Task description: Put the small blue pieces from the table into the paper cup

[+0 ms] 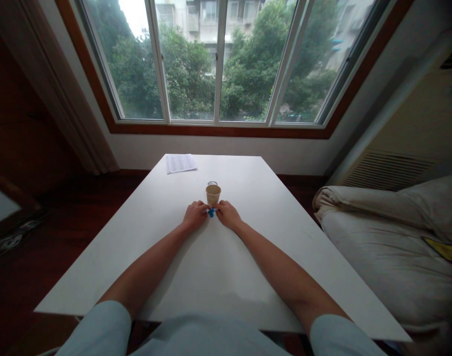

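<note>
Both arms reach forward over the white table (211,277), with the hands nearly meeting at the middle. Between them is a small bright blue thing (211,212), too small in view to name. My left hand (195,215) is closed, its fingertips at the blue thing's left side. From the other side, my right hand (228,214) pinches at it with fingers curled. Just behind the fingertips stands an upright beige paper cup (213,196), its mouth facing up. A thin dark ring shape (212,183) shows on the table behind the cup; its kind is unclear.
Printed sheets of paper (181,163) lie at the table's far left corner. Past the far edge is a wide window (218,64). To the right is a bed or sofa with pale covers (363,247); a curtain (70,94) hangs at the left.
</note>
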Available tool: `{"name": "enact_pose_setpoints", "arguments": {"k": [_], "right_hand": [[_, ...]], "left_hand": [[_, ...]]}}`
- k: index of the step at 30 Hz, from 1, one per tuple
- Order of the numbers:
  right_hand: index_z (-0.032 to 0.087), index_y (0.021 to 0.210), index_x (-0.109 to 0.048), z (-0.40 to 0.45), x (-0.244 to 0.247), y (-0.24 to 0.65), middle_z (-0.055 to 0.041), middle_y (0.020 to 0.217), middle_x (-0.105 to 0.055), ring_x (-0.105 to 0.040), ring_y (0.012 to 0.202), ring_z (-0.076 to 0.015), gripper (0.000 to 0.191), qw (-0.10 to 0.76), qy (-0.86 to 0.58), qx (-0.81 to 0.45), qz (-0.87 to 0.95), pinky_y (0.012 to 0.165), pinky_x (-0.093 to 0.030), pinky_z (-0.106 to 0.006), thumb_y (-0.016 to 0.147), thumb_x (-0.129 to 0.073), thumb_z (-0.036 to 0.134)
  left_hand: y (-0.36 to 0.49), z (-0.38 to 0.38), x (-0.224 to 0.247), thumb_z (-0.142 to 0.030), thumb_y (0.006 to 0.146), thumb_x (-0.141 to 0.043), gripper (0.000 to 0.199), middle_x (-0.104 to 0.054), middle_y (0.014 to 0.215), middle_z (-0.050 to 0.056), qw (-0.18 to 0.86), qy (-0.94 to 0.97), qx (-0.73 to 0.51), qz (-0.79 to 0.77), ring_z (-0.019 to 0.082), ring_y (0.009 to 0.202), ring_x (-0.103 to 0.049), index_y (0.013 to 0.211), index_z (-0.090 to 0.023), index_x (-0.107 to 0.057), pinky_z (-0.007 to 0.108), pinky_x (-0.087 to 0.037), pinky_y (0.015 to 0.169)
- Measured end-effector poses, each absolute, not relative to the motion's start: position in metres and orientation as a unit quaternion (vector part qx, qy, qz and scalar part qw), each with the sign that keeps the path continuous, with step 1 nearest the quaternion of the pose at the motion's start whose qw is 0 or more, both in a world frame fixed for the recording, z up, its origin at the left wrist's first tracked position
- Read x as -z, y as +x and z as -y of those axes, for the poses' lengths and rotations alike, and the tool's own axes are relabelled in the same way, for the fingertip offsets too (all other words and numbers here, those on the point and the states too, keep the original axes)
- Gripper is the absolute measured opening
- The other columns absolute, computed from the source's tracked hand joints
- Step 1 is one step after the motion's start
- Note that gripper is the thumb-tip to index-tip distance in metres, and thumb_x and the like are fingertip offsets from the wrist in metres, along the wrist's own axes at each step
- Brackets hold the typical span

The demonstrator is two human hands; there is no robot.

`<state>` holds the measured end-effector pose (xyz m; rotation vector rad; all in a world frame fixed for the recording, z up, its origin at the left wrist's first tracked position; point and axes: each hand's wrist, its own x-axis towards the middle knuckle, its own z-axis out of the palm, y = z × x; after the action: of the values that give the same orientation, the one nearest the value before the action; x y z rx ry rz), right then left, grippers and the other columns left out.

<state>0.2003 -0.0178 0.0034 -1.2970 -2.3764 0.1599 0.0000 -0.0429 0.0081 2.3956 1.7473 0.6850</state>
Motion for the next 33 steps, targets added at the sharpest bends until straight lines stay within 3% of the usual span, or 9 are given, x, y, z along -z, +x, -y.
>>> {"name": "enact_pose_setpoints", "arguments": {"k": [10, 25, 33], "right_hand": [[0.029, 0.128, -0.068, 0.0163, -0.0005, 0.2009, -0.0079, 0.107, -0.064, -0.054, 0.108, -0.0217, 0.035, 0.212, -0.462, -0.056, 0.859, 0.095, -0.042, -0.030, 0.098, -0.053, 0.021], [0.023, 0.110, -0.070, 0.0193, -0.0032, 0.2001, -0.0081, 0.104, -0.065, -0.055, 0.105, -0.0215, 0.023, 0.225, -0.510, -0.044, 0.829, 0.086, -0.042, -0.029, 0.100, -0.050, 0.022], [0.024, 0.112, -0.070, 0.0191, -0.0026, 0.2017, -0.0081, 0.106, -0.064, -0.054, 0.106, -0.0216, 0.022, 0.233, -0.509, -0.042, 0.827, 0.089, -0.042, -0.030, 0.098, -0.053, 0.021]], "left_hand": [[0.0001, 0.0436, -0.0087, -0.018, 0.087, -0.062, 0.032, -0.068, 0.112, 0.005, 0.040, 0.789, -0.226, -0.569, 0.023, 0.106, -0.058, 0.112, -0.031, -0.075, 0.036, -0.046, 0.095], [0.0006, 0.0447, -0.0107, -0.020, 0.088, -0.059, 0.036, -0.068, 0.115, 0.004, 0.055, 0.806, -0.217, -0.547, 0.023, 0.106, -0.059, 0.118, -0.035, -0.074, 0.036, -0.045, 0.097], [0.0006, 0.0426, -0.0065, -0.019, 0.089, -0.059, 0.032, -0.069, 0.113, 0.004, 0.043, 0.809, -0.222, -0.543, 0.023, 0.106, -0.058, 0.114, -0.032, -0.075, 0.036, -0.045, 0.095]]}}
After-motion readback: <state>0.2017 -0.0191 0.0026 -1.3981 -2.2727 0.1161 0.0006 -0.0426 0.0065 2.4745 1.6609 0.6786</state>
